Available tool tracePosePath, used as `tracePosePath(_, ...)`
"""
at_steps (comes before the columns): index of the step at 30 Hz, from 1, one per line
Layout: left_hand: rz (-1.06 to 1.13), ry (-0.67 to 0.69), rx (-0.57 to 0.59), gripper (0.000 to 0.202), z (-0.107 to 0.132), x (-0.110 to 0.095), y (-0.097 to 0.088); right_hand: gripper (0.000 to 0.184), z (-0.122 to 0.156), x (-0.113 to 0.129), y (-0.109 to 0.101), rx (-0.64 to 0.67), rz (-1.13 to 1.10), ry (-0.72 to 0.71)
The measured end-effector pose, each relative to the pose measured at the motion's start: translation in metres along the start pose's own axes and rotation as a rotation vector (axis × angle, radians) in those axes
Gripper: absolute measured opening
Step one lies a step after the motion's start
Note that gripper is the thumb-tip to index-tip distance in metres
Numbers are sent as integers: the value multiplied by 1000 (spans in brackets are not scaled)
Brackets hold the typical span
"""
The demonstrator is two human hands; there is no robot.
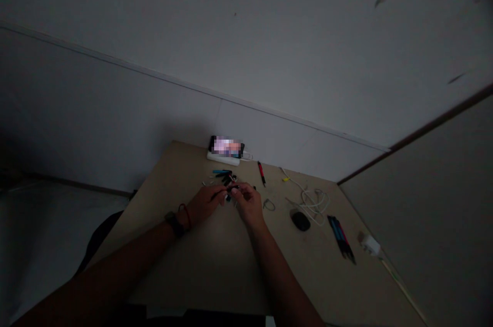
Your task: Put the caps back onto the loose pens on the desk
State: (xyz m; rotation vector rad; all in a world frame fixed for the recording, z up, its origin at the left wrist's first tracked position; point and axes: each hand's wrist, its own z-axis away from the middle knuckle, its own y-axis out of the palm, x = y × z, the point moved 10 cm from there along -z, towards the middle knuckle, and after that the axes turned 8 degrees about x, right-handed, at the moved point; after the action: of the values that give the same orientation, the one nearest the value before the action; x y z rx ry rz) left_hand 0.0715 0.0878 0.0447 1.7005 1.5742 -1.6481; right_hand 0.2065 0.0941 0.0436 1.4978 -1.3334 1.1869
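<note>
left hand [206, 203] and right hand [247, 203] are close together, both pinching a small black pen [232, 189] mid-air over the bench [192, 260], red pen [262, 173] around 1 o'clock, black mouse [300, 221] around 4 o'clock.

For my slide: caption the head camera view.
Left hand and right hand hold a small black object at a desk.

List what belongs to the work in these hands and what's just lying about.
Work in hand: left hand, right hand, small black piece, black pieces, blue pen.
Just lying about: red pen, white cable, black mouse, pen bundle, phone.
</note>
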Motion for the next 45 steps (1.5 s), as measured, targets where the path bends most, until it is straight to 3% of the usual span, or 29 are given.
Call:
tracePosePath(9, 40, 22, -12, 40, 0, -1, 0, 31, 0, -9, 10, 86, -128, 44)
tracePosePath(15, 34, 0, 4, 40, 1, -2, 1, 22, -1, -12, 7, 54, -133, 38)
tracePosePath(23, 40, 5, 19, 35, 1, -7, 2, 33, 1, -8, 9, 57, -132, 62)
tracePosePath(35, -10, -10, 48, 35, 1, -10, 3, 23, 1, -10, 1, 1, -51, 51)
tracePosePath(41, 24, 0, 45, 38, 1, -4, 5, 38, 1, -10, 14, 112, -161, 59)
tracePosePath(45, 20, 8, 32, 38, 1, -6, 3, 29, 1, -12, 12, 109, -111, 71)
